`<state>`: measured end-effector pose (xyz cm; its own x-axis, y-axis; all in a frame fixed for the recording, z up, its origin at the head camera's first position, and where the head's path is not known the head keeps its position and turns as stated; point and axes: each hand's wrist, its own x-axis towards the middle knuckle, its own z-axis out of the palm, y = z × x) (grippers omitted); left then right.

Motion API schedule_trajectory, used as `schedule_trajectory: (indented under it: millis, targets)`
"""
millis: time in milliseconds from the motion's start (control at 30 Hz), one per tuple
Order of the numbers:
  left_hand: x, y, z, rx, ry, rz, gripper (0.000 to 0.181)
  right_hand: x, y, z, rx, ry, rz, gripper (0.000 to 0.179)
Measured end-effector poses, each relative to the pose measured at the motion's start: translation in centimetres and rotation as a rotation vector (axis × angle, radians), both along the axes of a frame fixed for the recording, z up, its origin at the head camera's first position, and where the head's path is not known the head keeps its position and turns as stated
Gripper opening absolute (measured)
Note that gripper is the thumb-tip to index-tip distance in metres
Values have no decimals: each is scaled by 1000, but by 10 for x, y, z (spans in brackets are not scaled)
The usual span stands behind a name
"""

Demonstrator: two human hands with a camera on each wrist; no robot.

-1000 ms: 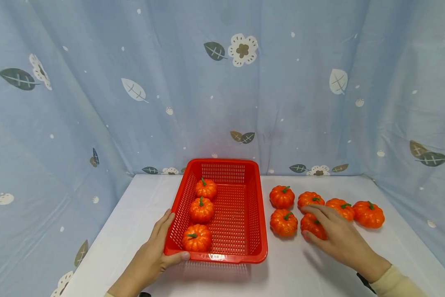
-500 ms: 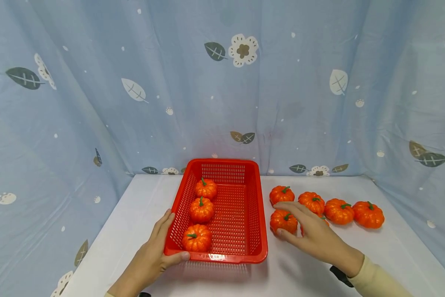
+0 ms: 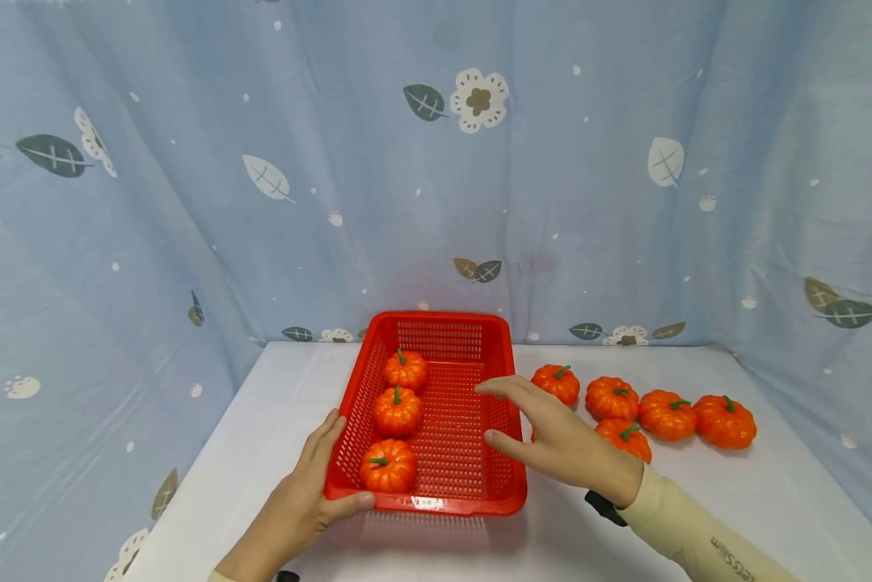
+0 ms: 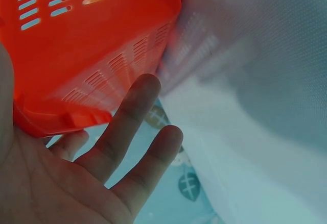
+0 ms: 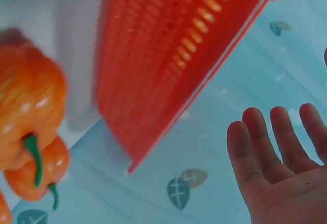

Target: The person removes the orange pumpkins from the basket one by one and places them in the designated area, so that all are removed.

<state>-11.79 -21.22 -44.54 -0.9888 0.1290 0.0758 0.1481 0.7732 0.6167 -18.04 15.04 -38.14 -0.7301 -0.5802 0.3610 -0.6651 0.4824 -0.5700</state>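
Observation:
A red plastic basket [image 3: 514,485] with slotted walls stands mid-table in the head view. Inside, along its left wall, three small orange pumpkins [image 3: 398,412] with green stems form a row. My left hand [image 3: 297,493] holds the basket's near left corner, thumb over the front rim and fingers along the left outer side; the left wrist view shows the basket wall [image 4: 97,60] between thumb and fingers. My right hand [image 3: 562,440] hovers over the basket's right rim, fingers spread and nothing held. It partly hides one of several pumpkins [image 3: 625,439] on the table.
Loose pumpkins [image 3: 725,422] lie right of the basket on the white table [image 3: 756,501]. A blue patterned curtain [image 3: 377,202] hangs behind the table and on both sides. The right wrist view shows pumpkins [image 5: 30,101] close to the basket's outer side.
My right hand has moved left from the loose pumpkins to above the basket's right side, carrying nothing visible. The left hand, basket and pumpkins inside it stay put.

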Motion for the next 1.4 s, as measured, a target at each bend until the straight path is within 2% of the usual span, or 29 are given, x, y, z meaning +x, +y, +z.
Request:
schedule_trajectory:
  millis: [500,933,1300,1400]
  targets:
    - [0,0,-1,-8,18,-2,115,-8,-38,7,51,-25,25,53]
    - [0,0,-2,-7,20,-6,115,-24,-52,-7,86,-106,22,54]
    - [-1,1,-1,-9,23,-10,116,-34,-66,-16,244,-202,59,60]
    - [-1,1,-1,-3,28,-11,115,-35,-68,-17,285,-194,74,61]
